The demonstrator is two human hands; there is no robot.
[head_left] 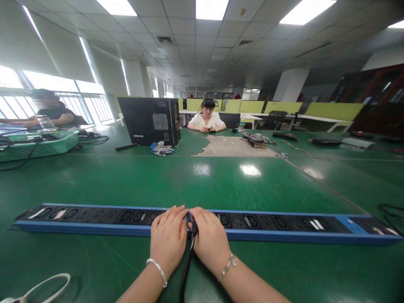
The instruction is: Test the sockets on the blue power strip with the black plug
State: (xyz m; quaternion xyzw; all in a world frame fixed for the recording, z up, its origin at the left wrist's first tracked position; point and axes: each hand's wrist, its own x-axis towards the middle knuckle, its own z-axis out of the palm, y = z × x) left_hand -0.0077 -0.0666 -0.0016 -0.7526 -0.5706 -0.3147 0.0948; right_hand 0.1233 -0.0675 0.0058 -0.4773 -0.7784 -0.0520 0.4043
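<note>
A long blue and black power strip (pixel 265 223) with rows of sockets lies across the green table in front of me. My left hand (pixel 169 235) rests on its middle, fingers together and bent over the strip. Right beside it, my right hand (pixel 210 235) is closed around the black plug (pixel 193 227) of a power cord (pixel 187 269). The plug sits between both hands at the strip, and its cord runs down toward me. Whether the plug is seated in a socket is hidden by my fingers.
A black computer case (pixel 145 122) stands beyond the strip, with gloves (pixel 162 148) next to it. A green basket (pixel 63 146) of cables is at left. A white cable loop (pixel 53 277) lies near left. One person sits opposite, another at far left.
</note>
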